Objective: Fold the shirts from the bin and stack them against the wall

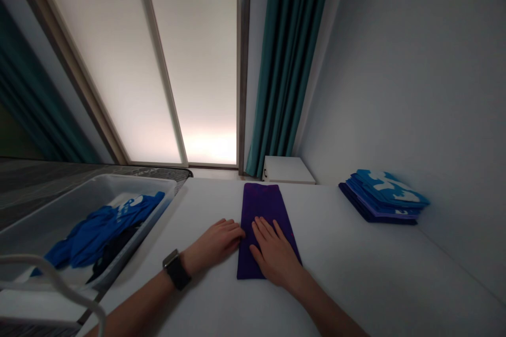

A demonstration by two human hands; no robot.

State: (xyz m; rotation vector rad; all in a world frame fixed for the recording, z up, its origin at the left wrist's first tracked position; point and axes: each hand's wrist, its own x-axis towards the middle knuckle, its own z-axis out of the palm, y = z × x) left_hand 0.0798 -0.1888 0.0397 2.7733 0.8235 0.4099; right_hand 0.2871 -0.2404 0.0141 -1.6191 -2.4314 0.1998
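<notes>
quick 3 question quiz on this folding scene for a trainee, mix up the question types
1. True or false: the right hand lies flat on the purple cloth.
2. Which wrist wears the watch?
3. The blue garments at left lie in: A) a plastic bin B) a drawer C) a bag

Key: 1 true; 2 the left, whose left hand touches the cloth's edge; 3 A. A folded stack sits on the white table by the wall.

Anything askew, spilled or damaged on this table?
Nothing stands out. The purple cloth lies flat in a neat strip under the right hand, the left hand at its edge. The folded stack is slightly fanned; bin clothes are loose.
</notes>
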